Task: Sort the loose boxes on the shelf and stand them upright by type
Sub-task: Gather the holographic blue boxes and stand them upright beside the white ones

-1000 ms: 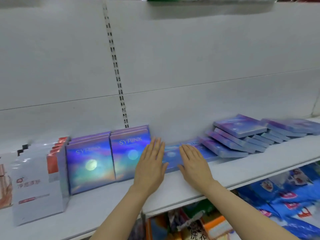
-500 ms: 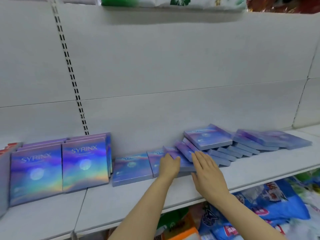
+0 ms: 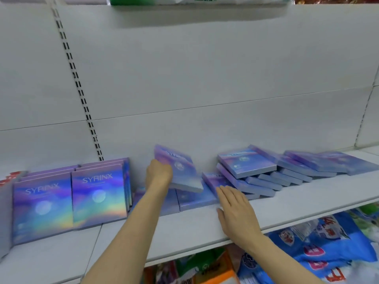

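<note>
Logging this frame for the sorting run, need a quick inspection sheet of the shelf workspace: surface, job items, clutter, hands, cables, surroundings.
Surface: white shelf, bare along the front edge.
Job's things: upright SYRINX boxes stand at left, faces forward; lifted box is tilted in the air; flat boxes lie under it; slumped pile overlaps to the right.
Clutter: white-and-red packs at far left, blurred.
Hands: left hand grips the lifted box; right hand open, palm down on the shelf, fingertips at the flat boxes.
Cables: nothing seen.
Surroundings: white back panel with slotted upright; blue bags on the shelf below.
</note>
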`<action>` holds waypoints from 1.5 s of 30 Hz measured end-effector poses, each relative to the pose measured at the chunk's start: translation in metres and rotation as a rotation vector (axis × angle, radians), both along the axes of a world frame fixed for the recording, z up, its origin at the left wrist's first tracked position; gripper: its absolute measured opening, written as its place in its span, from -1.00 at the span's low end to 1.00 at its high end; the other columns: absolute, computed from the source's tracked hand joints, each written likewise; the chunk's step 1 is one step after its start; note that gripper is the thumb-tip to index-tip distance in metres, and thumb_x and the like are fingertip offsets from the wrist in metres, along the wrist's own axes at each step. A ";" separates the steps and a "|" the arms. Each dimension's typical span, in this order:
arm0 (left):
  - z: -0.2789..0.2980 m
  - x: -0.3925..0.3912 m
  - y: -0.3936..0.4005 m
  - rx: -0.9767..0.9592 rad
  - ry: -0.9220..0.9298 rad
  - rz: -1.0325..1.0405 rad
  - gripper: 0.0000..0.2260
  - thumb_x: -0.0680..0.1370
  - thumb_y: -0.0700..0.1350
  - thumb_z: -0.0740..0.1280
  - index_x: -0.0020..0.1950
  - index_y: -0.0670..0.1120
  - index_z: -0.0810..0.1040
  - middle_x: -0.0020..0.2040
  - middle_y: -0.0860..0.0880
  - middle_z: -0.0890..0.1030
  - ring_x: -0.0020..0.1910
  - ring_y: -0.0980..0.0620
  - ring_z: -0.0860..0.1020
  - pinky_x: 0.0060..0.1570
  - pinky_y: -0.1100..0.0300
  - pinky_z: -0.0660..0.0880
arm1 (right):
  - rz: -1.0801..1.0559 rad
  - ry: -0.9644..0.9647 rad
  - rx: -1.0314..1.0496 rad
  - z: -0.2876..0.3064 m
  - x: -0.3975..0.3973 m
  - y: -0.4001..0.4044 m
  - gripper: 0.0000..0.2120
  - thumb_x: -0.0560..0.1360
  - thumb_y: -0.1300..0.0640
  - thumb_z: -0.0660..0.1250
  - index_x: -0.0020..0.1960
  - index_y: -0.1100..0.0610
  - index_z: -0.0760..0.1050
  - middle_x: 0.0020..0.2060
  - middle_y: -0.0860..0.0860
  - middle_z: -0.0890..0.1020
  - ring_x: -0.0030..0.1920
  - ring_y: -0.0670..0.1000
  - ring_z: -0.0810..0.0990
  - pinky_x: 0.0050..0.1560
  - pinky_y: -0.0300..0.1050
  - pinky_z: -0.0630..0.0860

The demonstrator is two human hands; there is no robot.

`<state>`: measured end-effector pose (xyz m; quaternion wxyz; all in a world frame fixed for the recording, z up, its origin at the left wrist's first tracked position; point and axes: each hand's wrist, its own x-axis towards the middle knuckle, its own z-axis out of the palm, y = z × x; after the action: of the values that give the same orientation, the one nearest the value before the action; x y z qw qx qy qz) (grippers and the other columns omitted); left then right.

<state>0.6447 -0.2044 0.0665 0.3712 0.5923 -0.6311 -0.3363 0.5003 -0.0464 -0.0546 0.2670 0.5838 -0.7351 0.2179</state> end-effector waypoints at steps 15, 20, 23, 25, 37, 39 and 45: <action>0.007 0.158 -0.016 0.037 0.611 -0.083 -0.71 0.54 -0.35 0.18 0.10 -0.05 0.57 -0.07 -0.08 0.54 -0.09 -0.07 0.46 -0.12 0.07 0.43 | 0.255 -0.211 0.491 -0.005 0.125 -0.092 0.07 0.25 -0.43 -0.49 0.58 0.13 0.00 0.57 0.07 0.05 0.56 0.02 0.00 0.43 -0.19 -0.27; 0.002 0.177 -0.011 0.075 0.701 -0.118 -0.66 0.56 -0.35 0.17 0.15 0.00 0.57 -0.02 -0.03 0.61 -0.13 -0.04 0.54 -0.23 0.15 0.51 | 0.181 -0.241 0.548 0.007 0.140 -0.055 0.10 0.22 -0.45 -0.49 0.59 0.11 -0.03 0.57 0.03 0.03 0.56 -0.01 -0.02 0.51 -0.13 -0.16; -0.005 0.179 -0.005 0.106 0.764 -0.175 -0.64 0.56 -0.37 0.15 0.16 -0.01 0.58 -0.04 -0.03 0.62 -0.15 -0.05 0.55 -0.32 0.20 0.52 | 0.119 -0.250 0.567 0.010 0.153 -0.031 0.08 0.26 -0.46 -0.48 0.58 0.12 0.04 0.56 0.03 0.09 0.55 0.01 0.05 0.51 -0.09 -0.05; -0.012 0.176 0.000 0.118 0.777 -0.218 -0.65 0.55 -0.38 0.13 0.09 -0.01 0.59 -0.07 -0.04 0.60 -0.13 -0.06 0.51 -0.21 0.16 0.47 | 0.089 -0.189 0.486 0.005 0.161 -0.015 0.00 0.43 -0.45 -0.40 0.47 0.17 0.34 0.44 0.09 0.38 0.44 0.07 0.37 0.43 -0.01 0.27; -0.041 0.189 0.012 0.267 0.908 -0.141 -0.54 0.59 -0.37 0.19 0.46 -0.06 0.39 0.07 -0.07 0.60 -0.24 -0.01 0.55 -0.23 0.11 0.45 | -0.319 -0.591 0.594 0.030 0.169 0.001 -0.01 0.35 -0.59 -0.05 0.57 0.04 0.03 0.50 0.26 0.14 0.44 0.33 0.14 0.39 0.21 0.14; -0.045 0.197 0.013 0.275 0.920 -0.068 -0.53 0.58 -0.38 0.19 0.47 -0.08 0.39 0.10 -0.09 0.58 -0.26 0.02 0.55 -0.33 0.18 0.50 | -0.312 -0.628 0.680 0.028 0.169 -0.002 0.01 0.36 -0.58 -0.03 0.59 0.02 -0.16 0.52 0.28 0.07 0.48 0.33 0.05 0.43 0.21 0.06; -0.073 0.219 0.023 0.181 0.860 0.067 -0.70 0.62 -0.27 0.19 0.30 -0.03 0.50 0.00 -0.03 0.62 -0.18 0.00 0.56 -0.08 0.08 0.51 | -0.313 -0.624 0.445 0.015 0.186 0.013 -0.15 0.45 -0.41 0.17 0.55 0.02 -0.01 0.33 0.17 0.25 0.33 0.21 0.25 0.22 0.05 0.35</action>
<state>0.8641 -0.1816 -0.0062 0.5575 0.4489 -0.3676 -0.5938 0.6860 -0.0331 -0.0395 -0.0713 0.4145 -0.8898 0.1770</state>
